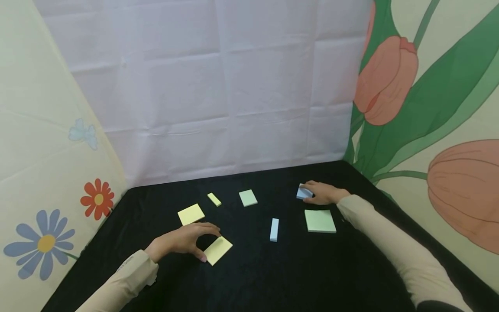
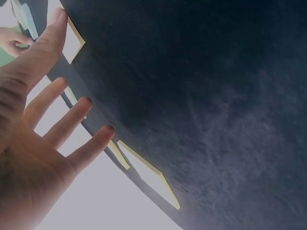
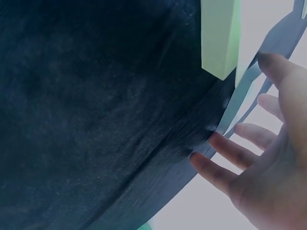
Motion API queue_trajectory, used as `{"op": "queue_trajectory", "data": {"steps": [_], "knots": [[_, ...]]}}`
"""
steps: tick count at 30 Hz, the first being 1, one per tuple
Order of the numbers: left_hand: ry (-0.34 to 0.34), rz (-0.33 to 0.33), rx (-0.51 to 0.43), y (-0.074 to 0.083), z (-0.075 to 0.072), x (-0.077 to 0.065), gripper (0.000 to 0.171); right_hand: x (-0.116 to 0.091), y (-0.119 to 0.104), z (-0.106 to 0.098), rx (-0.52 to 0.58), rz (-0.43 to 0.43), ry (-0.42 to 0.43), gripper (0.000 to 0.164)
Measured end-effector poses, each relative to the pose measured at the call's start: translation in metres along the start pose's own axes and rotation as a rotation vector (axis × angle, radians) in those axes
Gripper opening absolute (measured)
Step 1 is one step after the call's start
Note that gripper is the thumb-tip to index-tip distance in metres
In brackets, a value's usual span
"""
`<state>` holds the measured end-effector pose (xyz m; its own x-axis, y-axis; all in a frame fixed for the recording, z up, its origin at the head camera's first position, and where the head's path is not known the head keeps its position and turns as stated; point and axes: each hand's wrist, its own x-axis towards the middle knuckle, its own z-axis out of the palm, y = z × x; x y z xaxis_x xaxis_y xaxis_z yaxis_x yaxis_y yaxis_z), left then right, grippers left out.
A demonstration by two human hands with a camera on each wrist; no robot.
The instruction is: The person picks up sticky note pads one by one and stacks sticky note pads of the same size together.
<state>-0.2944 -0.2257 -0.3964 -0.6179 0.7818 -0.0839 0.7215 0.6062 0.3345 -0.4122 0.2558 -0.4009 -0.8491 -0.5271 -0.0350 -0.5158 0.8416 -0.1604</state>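
Observation:
My left hand is at the left edge of a pale yellow sticky-note pad, thumb by its near corner and a fingertip by its far corner. The left wrist view shows these fingers spread, with the thumb overlapping the yellow pad. At the far right, my right hand reaches over a blue sticky-note pad lying on the black cloth. In the right wrist view its fingers are extended and spread along the blue pad, the thumb overlapping one end. Part of this pad is hidden under the hand.
Another yellow pad lies behind my left hand, with a narrow yellow pad beyond. A light green pad sits centre back. A narrow blue pad and larger green pad lie right. Hanging cloth borders the table.

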Motion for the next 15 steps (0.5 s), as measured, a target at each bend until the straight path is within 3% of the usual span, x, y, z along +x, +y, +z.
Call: {"op": "queue_trajectory", "data": {"steps": [9, 15], "knots": [[-0.012, 0.033, 0.007, 0.0064, 0.002, 0.0024, 0.061, 0.0032, 0.0023, 0.0038, -0.014, -0.011, 0.022, 0.059], [-0.043, 0.001, -0.024, 0.0103, 0.0018, 0.0032, 0.058, 0.0037, 0.0031, 0.0032, -0.023, -0.015, 0.025, 0.058]]}}
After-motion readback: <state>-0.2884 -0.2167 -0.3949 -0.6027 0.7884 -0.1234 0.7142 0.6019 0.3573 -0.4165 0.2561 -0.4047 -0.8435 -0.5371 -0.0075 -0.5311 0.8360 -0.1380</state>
